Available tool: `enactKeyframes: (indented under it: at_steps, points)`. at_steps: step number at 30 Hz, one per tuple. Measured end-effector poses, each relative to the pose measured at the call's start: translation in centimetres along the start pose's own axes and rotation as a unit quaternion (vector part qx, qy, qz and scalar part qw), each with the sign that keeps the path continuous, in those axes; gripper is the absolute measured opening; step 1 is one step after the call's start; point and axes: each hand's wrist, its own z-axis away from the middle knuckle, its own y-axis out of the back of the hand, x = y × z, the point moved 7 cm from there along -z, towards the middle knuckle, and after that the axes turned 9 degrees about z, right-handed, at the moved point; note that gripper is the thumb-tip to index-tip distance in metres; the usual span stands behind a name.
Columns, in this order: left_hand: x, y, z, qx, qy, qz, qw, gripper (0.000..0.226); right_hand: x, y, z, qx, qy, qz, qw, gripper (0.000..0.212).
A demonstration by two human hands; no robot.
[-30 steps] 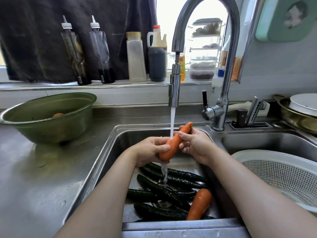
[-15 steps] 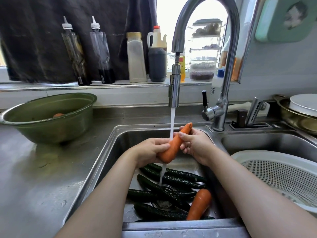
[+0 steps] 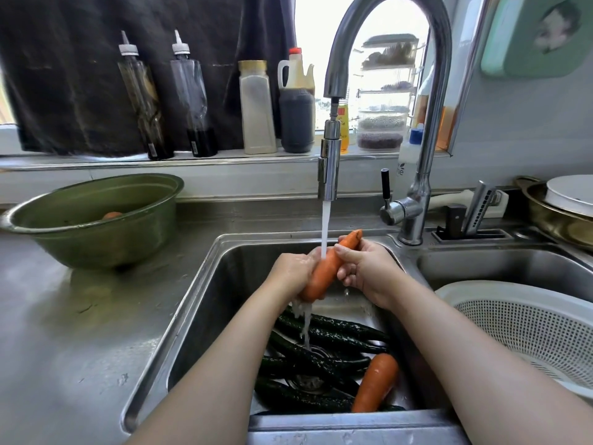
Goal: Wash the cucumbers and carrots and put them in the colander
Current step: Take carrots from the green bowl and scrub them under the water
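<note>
- The tapered orange carrot [image 3: 325,269] is held at a slant above the left stainless-steel sink basin [image 3: 221,303]. Its thick end is low and to the left, and its thin tip is up and to the right.
- A thin stream of water [image 3: 324,229] from the curved chrome tap [image 3: 329,175] lands on the middle of the carrot and runs off its lower end.
- The left hand [image 3: 290,273] grips the thick lower half with fingers curled round it. The right hand [image 3: 369,274] grips the thin upper half, fingers wrapped beneath and thumb pressed along the top.
- The step in hand looks like the rinsing and rubbing of this one carrot, which has not gone to the colander.
- A second carrot [image 3: 375,383] lies on the basin floor at the front right, touching the pile of dark green knobbly cucumbers [image 3: 337,330] that lie across the drain.
- The cucumbers look wet, but whether any has been washed properly cannot be told.
- The white perforated plastic colander [image 3: 481,289] sits in the right basin, just beside the right forearm. No vegetable shows in the part of it that is in view.
- The task therefore appears to be at an early stage: one carrot is partly washed, and the other carrot and all the cucumbers are left to wash and move across.
- A round green bowl [image 3: 106,245] stands on the steel counter well to the left, with a small orange object [image 3: 112,215] inside. It may be a further carrot, but too little shows to say.
</note>
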Motion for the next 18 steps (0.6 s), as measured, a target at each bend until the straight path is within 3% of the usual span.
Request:
enactKeyframes:
  at_steps: [5, 7, 10, 13, 18]
  points:
    - [-0.9, -1.1, 0.3, -0.143, 0.018, 0.072, 0.987, 0.045, 0.2, 0.5, -0.2, 0.016, -0.006, -0.01, 1.0, 0.01]
    - [-1.1, -1.8, 0.7, -0.215, 0.015, 0.097, 0.972, 0.031, 0.1, 0.9, -0.1, 0.02, -0.008, -0.005, 1.0, 0.008]
    - [-1.0, -2.4, 1.4, -0.287, 0.044, 0.158, 0.944, 0.031, 0.1, 1.1, 0.0, 0.018, -0.01, -0.006, 1.0, 0.008]
    - [-0.9, -2.1, 1.1, -0.251, 0.041, 0.168, 0.952, 0.029, 0.0, 0.9, 0.0, 0.017, -0.003, -0.002, 1.0, 0.004]
    - [-0.6, -0.9, 0.4, -0.101, 0.016, 0.124, 0.987, 0.029, 0.1, 0.2, 0.0, 0.009, 0.006, -0.003, 1.0, 0.008]
